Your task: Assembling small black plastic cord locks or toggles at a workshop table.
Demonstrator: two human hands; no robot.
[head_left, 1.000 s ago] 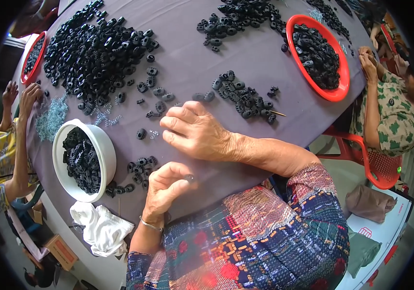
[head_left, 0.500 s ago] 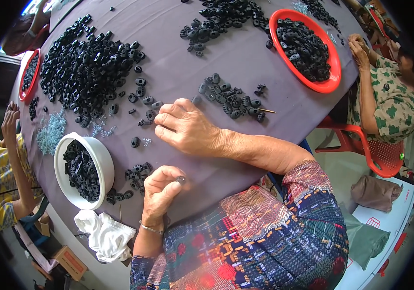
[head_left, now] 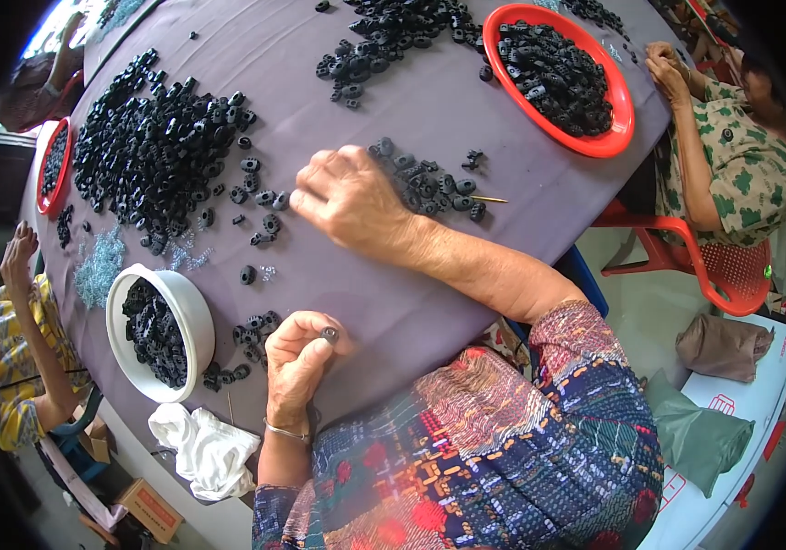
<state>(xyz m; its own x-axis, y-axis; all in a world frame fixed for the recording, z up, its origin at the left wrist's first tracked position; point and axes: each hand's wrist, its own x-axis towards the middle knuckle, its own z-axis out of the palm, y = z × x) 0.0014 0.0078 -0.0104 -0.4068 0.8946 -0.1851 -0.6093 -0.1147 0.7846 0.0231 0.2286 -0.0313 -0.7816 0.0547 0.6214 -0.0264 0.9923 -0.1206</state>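
Near the table's front edge, my left hand (head_left: 294, 367) pinches a small black plastic cord lock part (head_left: 329, 335) between thumb and forefinger. Farther out, my right hand (head_left: 351, 203) hovers palm down with bent fingers, slightly blurred. Its fingertips are hidden, so I cannot tell whether it holds anything. Beside it on the right lies a loose group of black cord lock parts (head_left: 431, 188), with a thin wooden stick (head_left: 490, 199) next to them. More cord lock parts (head_left: 255, 332) lie left of my left hand, and a few tiny clear springs (head_left: 268, 273) lie beyond them.
A white bowl (head_left: 198, 316) of black parts stands at left, with a white cloth (head_left: 205, 451) below it. Behind are a large heap of parts (head_left: 150, 147) and bluish springs (head_left: 99, 266). A red basin (head_left: 626, 128) stands far right. Other people work at both sides.
My right hand has moved outward and a little right, closer to the loose group of parts. My left hand keeps its pinch on the small part. The view has shifted slightly.
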